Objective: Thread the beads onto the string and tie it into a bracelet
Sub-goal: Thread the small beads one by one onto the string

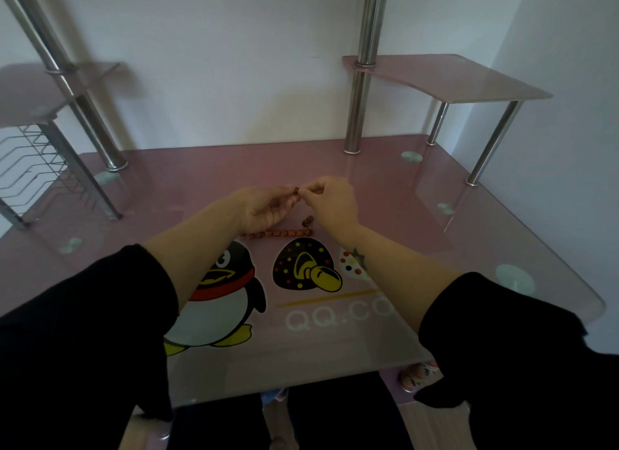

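Your left hand (pixel 264 210) pinches a red bead (pixel 296 191) — your right hand (pixel 330 200) pinches just beside it; what, I cannot tell.

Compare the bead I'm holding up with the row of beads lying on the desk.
The held bead is single; the bead row is many beads in a line. The held bead is raised above the desk, pinched at the fingertips of the left hand, close to the right hand; the bead row lies flat on the glass. Both look reddish-brown and similar in bead size.
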Demonstrator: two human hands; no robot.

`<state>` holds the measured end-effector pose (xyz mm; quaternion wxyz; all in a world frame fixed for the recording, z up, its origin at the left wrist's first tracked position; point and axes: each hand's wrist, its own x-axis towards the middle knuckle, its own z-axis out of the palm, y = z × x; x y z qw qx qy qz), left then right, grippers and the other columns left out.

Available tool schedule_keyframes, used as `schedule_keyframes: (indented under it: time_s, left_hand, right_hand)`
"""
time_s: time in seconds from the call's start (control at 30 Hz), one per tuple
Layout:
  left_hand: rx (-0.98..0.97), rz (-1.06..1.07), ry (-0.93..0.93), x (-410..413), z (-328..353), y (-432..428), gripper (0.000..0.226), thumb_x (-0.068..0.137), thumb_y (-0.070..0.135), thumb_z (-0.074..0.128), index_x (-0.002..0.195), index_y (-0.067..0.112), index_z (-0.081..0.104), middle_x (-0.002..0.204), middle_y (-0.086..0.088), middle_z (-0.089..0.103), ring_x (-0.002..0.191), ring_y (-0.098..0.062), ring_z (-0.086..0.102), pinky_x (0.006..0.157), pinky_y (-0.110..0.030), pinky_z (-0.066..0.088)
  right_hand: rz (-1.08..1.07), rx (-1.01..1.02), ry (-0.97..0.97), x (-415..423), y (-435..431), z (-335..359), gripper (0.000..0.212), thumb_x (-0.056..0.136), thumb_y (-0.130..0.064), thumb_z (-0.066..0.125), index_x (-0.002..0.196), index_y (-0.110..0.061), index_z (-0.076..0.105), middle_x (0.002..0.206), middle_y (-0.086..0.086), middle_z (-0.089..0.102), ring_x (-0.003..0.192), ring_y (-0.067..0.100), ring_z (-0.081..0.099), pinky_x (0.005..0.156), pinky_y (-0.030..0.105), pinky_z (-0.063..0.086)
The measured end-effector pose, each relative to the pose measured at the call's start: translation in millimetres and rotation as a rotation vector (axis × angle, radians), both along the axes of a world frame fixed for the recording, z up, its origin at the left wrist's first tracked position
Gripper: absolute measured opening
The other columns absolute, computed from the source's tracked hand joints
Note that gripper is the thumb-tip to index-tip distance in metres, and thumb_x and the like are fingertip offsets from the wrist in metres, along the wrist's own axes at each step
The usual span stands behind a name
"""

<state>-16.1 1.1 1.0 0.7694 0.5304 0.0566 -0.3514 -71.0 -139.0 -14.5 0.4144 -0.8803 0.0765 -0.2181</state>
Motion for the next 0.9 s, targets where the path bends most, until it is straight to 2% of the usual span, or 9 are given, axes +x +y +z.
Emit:
schedule_keyframes:
  time_s: [0.27, 0.4, 0.53, 0.9]
  left_hand:
    - [0.007, 0.003, -0.027, -1.9, 2.9, 0.6, 0.008, 0.09, 0.005, 0.06, 0.087, 0.002, 0.065, 0.071, -0.008, 0.07, 0.06, -0.007, 0.067, 0.054, -0.013, 0.054]
    - [0.06, 0.003, -0.063, -4.1, 5.0, 0.1, 0.008, 0.091, 0.007, 0.059, 0.086, 0.004, 0.065, 0.074, -0.007, 0.071, 0.061, -0.007, 0.068, 0.052, -0.013, 0.054]
    - [0.179, 0.01, -0.136, -4.2, 5.7, -1.6, 0.009, 0.092, 0.013, 0.06, 0.095, 0.007, 0.065, 0.08, -0.004, 0.064, 0.066, -0.007, 0.06, 0.048, -0.012, 0.051]
    - [0.281, 0.048, -0.305, -1.2, 5.1, -0.6, 0.012, 0.09, 0.017, 0.064, 0.091, 0.006, 0.069, 0.07, -0.002, 0.065, 0.059, -0.008, 0.058, 0.054, -0.016, 0.052]
  right_hand:
    - [0.03, 0.009, -0.007, -1.3, -1.3, 0.5, 0.015, 0.086, -0.031, 0.067, 0.075, -0.029, 0.076, 0.063, -0.012, 0.067, 0.063, 0.013, 0.066, 0.062, 0.042, 0.057]
    - [0.033, 0.031, -0.027, -0.1, -2.7, -2.1, 0.011, 0.086, -0.028, 0.068, 0.081, -0.025, 0.077, 0.063, -0.018, 0.062, 0.067, 0.007, 0.064, 0.065, 0.037, 0.057]
    - [0.034, 0.045, -0.023, 1.1, -4.2, -5.0, 0.012, 0.085, -0.03, 0.069, 0.088, -0.02, 0.076, 0.075, -0.009, 0.068, 0.075, 0.01, 0.066, 0.07, 0.034, 0.056]
    - [0.059, 0.055, -0.045, 0.9, -6.3, -6.4, 0.015, 0.086, -0.027, 0.069, 0.093, -0.015, 0.076, 0.076, -0.007, 0.068, 0.071, 0.006, 0.062, 0.065, 0.023, 0.048]
